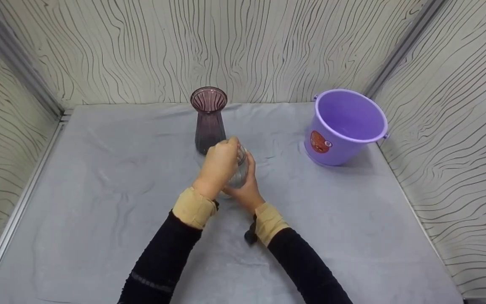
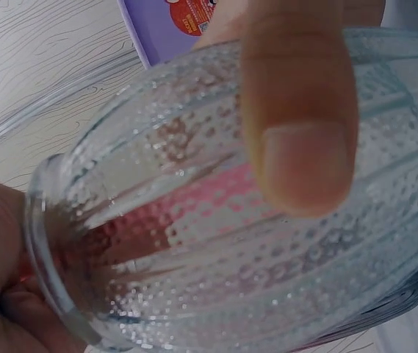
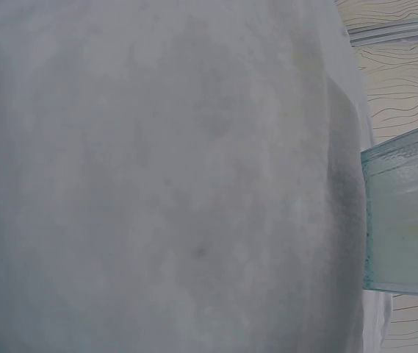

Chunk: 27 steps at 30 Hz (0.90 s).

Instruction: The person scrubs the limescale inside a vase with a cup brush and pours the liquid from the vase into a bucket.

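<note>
Jar (image 2: 194, 272) held by its belly

We see the clear glass jar near the middle of the grey cloth (image 1: 133, 181), in front of the person. Both hands are busy with it. The right hand (image 1: 248, 190) is curled round its side, with the thumb (image 2: 304, 140) lying on the bumpy glass. We think it holds the fat part so the jar does not spin or slip. The left hand (image 1: 217, 171) is bunched into a fist at the top of the jar. It seems to pinch a pink thing (image 2: 212, 195), which we see through the glass, down inside. We think the fist is up there because the mouth is the way in. We cannot tell what the pink thing is, as the bumps blur it. We also cannot tell if the jar's bottom touches the cloth.

A purple vase (image 1: 209, 126) stands upright just behind the left hand. A light purple bucket (image 1: 340, 147) with a red sticker (image 1: 319, 142) stands well apart, near the back right corner. We guess both sit back there to give the arms room. No hand holds either one.
</note>
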Motion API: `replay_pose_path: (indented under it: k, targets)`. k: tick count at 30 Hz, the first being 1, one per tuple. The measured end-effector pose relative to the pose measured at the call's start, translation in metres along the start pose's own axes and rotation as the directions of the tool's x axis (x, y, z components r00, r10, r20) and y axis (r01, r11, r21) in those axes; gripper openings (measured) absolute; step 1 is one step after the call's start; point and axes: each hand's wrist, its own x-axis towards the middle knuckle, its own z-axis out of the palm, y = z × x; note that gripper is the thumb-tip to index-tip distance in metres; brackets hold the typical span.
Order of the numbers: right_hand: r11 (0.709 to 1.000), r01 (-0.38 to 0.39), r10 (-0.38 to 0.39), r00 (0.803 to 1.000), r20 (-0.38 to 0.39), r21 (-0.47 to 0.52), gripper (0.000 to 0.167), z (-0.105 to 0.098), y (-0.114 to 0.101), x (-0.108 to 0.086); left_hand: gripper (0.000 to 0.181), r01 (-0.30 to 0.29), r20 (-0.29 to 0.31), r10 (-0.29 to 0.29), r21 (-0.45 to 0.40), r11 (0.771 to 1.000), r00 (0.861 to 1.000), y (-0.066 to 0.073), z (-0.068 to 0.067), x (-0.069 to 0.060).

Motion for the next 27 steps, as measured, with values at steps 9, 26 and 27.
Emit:
replay_pose_path:
  k: [9, 26, 27]
  targets:
    - [1.000, -0.008, 0.008, 1.000, 0.010, 0.018, 0.121, -0.0011, -0.0007, -0.0005, 0.007, -0.056, -0.036, 0.058, 0.048, 0.997, 0.998, -0.0015, 0.0049, -0.0005]
    - [0.999, -0.036, 0.036, 0.999, 0.009, 0.021, 0.129, -0.0020, -0.0018, -0.0007, 0.006, 0.041, 0.041, -0.040, -0.009, 0.999, 0.998, 0.0045, -0.0004, 0.0032]
    - [0.999, -0.034, 0.034, 0.999, 0.008, 0.019, 0.129, -0.0020, -0.0012, -0.0007, 0.006, 0.047, 0.039, -0.046, -0.010, 0.999, 0.998, 0.0046, 0.0003, 0.0033]
